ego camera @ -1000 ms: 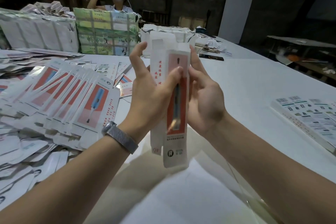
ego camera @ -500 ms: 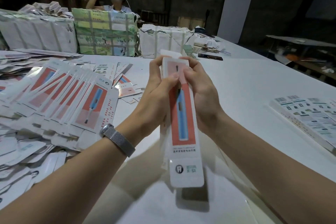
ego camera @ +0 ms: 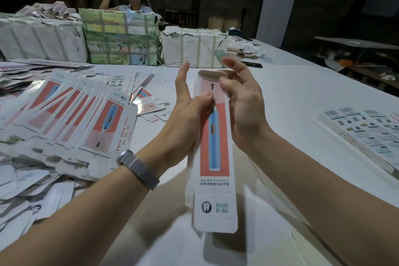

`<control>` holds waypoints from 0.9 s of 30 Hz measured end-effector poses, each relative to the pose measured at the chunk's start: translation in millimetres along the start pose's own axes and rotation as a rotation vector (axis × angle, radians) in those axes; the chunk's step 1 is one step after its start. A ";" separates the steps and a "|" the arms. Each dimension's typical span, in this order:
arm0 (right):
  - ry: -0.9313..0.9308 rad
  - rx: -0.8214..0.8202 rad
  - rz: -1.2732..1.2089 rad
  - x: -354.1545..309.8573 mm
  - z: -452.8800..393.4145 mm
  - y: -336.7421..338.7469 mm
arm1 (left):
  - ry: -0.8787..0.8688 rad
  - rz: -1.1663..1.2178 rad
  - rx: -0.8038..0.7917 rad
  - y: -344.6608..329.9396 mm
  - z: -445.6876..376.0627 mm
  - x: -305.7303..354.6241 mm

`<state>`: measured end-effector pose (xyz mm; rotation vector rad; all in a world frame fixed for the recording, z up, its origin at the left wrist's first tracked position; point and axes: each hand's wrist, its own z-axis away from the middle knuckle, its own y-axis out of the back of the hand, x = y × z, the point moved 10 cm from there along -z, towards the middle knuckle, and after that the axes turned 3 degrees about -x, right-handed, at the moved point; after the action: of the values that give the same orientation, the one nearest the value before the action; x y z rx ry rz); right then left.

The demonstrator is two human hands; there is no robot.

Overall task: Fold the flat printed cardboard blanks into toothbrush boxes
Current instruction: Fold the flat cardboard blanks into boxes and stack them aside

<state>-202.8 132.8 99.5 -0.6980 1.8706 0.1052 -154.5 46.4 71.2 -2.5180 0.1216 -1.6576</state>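
I see the toothbrush box (ego camera: 214, 153) upright above the white table (ego camera: 302, 101), my left hand (ego camera: 185, 119) gripping its left edge, thumb pressed on the printed front. My right hand (ego camera: 241, 103) hangs loosely curled beside its top flap. Fanned flat blanks (ego camera: 82, 112) lie farther left.
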 end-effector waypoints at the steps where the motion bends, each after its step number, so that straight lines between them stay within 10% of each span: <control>1: 0.000 -0.008 0.014 -0.4 -0.1 -0.3 | 0.009 0.003 -0.005 -0.4 0.0 -0.1; 27: -0.143 -0.134 0.164 -2.4 -15.9 0.9 | -0.025 -0.247 -0.162 -6.9 3.1 13.1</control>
<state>-215.8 128.3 107.9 -0.6102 1.7925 0.3794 -146.4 51.6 82.9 -2.7709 -0.0634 -1.7672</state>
